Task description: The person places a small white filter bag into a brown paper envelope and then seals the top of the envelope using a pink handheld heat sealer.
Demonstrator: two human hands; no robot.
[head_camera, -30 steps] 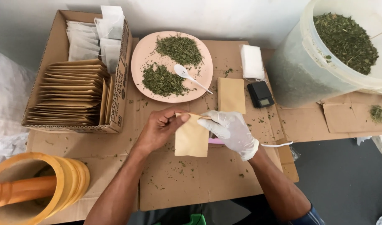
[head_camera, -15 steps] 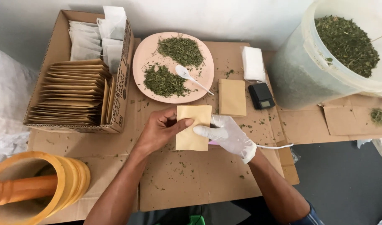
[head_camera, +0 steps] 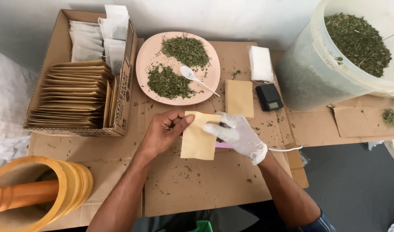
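Lower left of frame: yellow mortar (head_camera: 55, 189) with an orange pestle (head_camera: 20, 195) lying in it, not in use.

Upper left: cardboard box (head_camera: 124, 81) holding a full row of tan envelopes (head_camera: 74, 92); white sachets (head_camera: 98, 38) stand behind them.

Upper centre: pink plate (head_camera: 145, 56) with two heaps of dried green herb (head_camera: 167, 82); white spoon (head_camera: 196, 78) rests between the heaps.

Centre: left hand (head_camera: 162, 132), bare, thumb and fingers pinched together on the upper left corner of a tan packet (head_camera: 198, 136) held just above the cardboard sheet (head_camera: 205, 189). Right hand (head_camera: 238, 134), in a white glove, fingers closed over the packet's right edge. Cannot tell whether the packet is filled or sealed.

Right of centre: one more tan packet (head_camera: 239, 98) lies flat, near a small black scale (head_camera: 269, 97) and a white pad (head_camera: 260, 63).

Upper right: large tub (head_camera: 317, 77), much herb left inside.

Judgement: early; most envelopes appear unused.
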